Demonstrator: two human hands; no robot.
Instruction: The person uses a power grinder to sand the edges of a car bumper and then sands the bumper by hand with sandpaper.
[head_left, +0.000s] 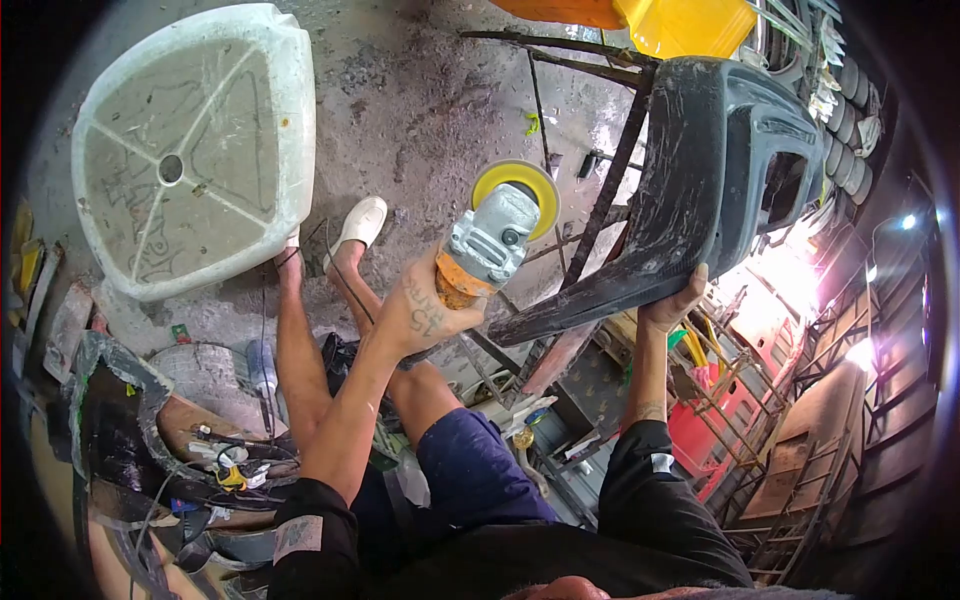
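My left hand point(430, 310) is wrapped round the orange body of an angle grinder point(497, 235), whose yellow disc point(545, 195) faces up and away from me. To the right, a large scuffed black plastic bumper point(690, 180) rests on a thin metal frame point(612, 190). At the bumper's lower edge is my right hand point(677, 303), its thumb up on the surface and its other fingers hidden beneath. A gap separates the grinder's disc from the bumper.
A white plastic table point(300, 130) stands at upper left. Yellow and orange parts point(690, 25) lie at the top. Cables and scrap pieces point(235, 475) are at lower left. A red panel point(700, 430) and a wooden rack point(810, 430) are at right.
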